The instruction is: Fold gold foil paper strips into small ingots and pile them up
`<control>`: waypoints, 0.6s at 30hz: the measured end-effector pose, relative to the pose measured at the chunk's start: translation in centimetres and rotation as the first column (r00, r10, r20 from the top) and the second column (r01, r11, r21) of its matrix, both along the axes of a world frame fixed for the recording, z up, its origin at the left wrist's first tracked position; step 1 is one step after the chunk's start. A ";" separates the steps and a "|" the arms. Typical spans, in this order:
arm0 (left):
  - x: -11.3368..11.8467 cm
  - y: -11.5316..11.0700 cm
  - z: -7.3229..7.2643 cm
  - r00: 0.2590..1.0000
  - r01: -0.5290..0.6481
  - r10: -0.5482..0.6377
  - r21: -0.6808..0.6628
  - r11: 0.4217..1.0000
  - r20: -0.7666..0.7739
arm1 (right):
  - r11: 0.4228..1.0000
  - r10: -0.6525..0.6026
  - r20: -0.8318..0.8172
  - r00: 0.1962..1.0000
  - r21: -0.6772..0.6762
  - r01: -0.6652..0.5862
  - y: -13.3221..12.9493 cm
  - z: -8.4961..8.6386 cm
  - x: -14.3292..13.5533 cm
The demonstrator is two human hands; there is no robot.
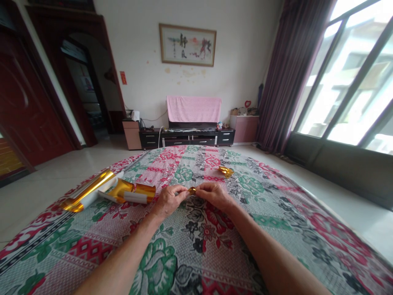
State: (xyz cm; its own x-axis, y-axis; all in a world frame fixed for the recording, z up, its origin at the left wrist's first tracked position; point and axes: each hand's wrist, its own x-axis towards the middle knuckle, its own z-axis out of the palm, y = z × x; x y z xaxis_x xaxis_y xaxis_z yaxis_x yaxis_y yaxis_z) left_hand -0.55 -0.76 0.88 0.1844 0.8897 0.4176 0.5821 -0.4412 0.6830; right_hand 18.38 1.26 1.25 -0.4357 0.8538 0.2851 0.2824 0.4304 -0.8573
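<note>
So, using the crumpled gold foil (pixel 226 172) as your landmark: the small gold piece (pixel 192 190) you're working on is nearer to you than that foil and a bit to its left, up in your fingertips over the flowered tablecloth (pixel 215 241). Your left hand (pixel 170 200) has its end pinched between thumb and fingers, and your right hand (pixel 215 194) sits on the near side of the foil, not touching it, pinching the other end. Most of the piece is hidden by your fingers, so can't tell its exact shape. Well left of the foil you've got a shorter gold roll (pixel 144 190) with a pale label strip, and a longer gold roll (pixel 96 185) even farther left. Way beyond the foil there's a black cabinet (pixel 149 140) and a pink cloth (pixel 194 108) above it.
</note>
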 end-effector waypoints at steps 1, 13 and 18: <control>0.0 0.0 -0.1 1.000 0.001 -0.001 0.042 0.999 -0.003 | 0.998 -0.001 -0.011 1.000 0.061 0.001 0.0 -0.2 -0.1; 0.1 0.4 -0.8 0.992 -0.014 0.046 0.257 0.966 -0.119 | 0.890 -0.137 0.021 0.990 0.442 0.114 -0.6 -0.5 -0.9; 0.2 0.3 -0.6 0.987 -0.001 0.047 0.289 0.957 -0.155 | 0.916 -0.162 0.063 0.985 0.381 0.126 -0.6 -0.6 -0.9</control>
State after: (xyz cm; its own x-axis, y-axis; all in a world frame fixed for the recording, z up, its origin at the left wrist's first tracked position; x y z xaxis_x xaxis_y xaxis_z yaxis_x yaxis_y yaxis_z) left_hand -0.39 -0.44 0.30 0.2491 0.7415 0.6230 0.6853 -0.5895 0.4276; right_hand 17.52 0.64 0.64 -0.3555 0.7478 0.5608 0.4350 0.6634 -0.6088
